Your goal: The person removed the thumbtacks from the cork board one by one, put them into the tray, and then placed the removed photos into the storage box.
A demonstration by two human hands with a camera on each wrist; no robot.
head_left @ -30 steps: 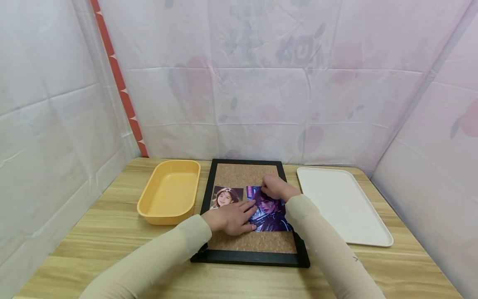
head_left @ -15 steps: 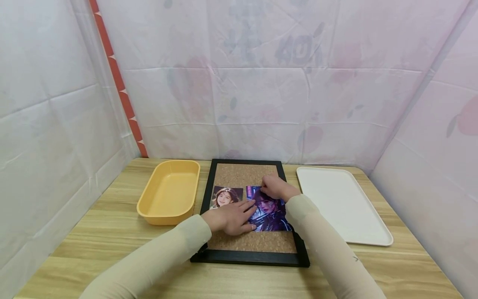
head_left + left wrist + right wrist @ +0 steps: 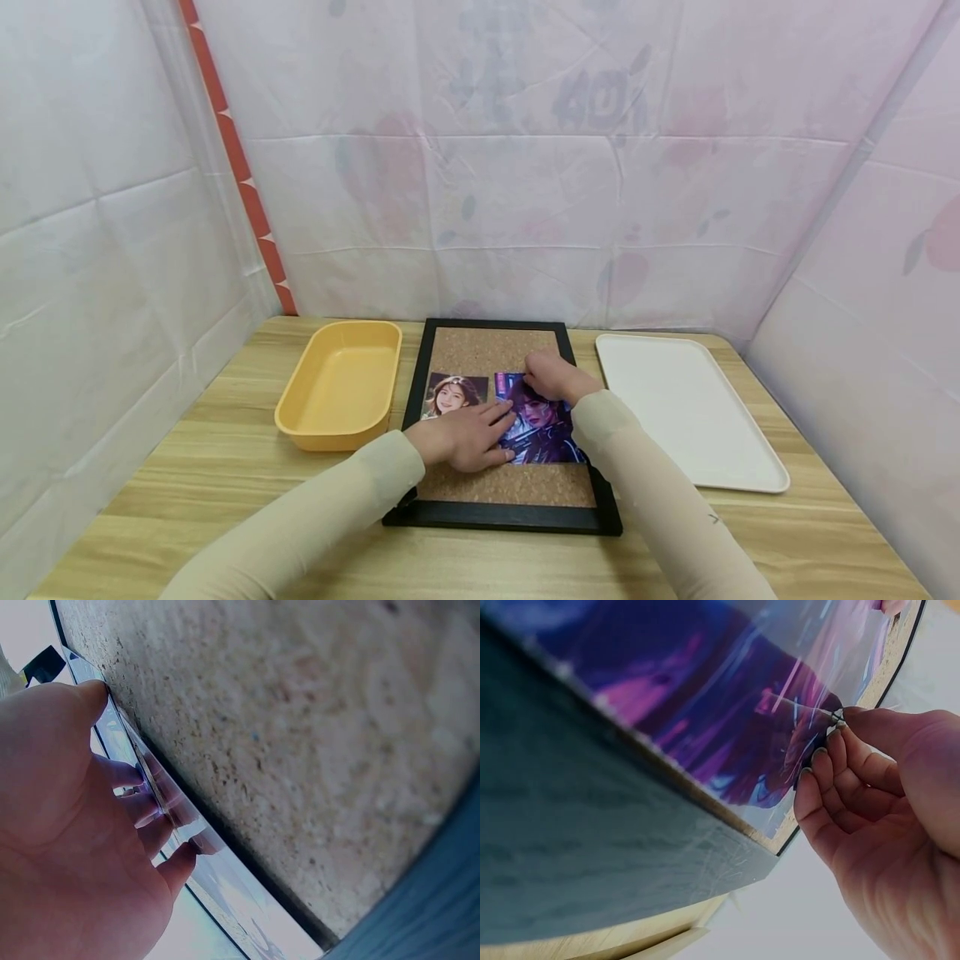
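Observation:
A black-framed corkboard (image 3: pixel 517 492) lies on the table with two photos on it. My left hand (image 3: pixel 468 437) rests with spread fingers over the lower part of the portrait photo (image 3: pixel 457 393) and the left edge of the purple-blue photo (image 3: pixel 536 425). In the left wrist view, the left fingertips (image 3: pixel 184 862) touch a glossy print. My right hand (image 3: pixel 555 375) is at the purple photo's upper part. In the right wrist view, its thumb and fingers pinch a small clear push pin (image 3: pixel 838 716) against that photo; the pin is mostly hidden.
To the left of the board stands a yellow bin (image 3: pixel 345 392). A white tray (image 3: pixel 690 408) lies to its right. The wooden table (image 3: pixel 187 483) meets a pale curtain (image 3: pixel 525 192) behind, with further curtains at both sides.

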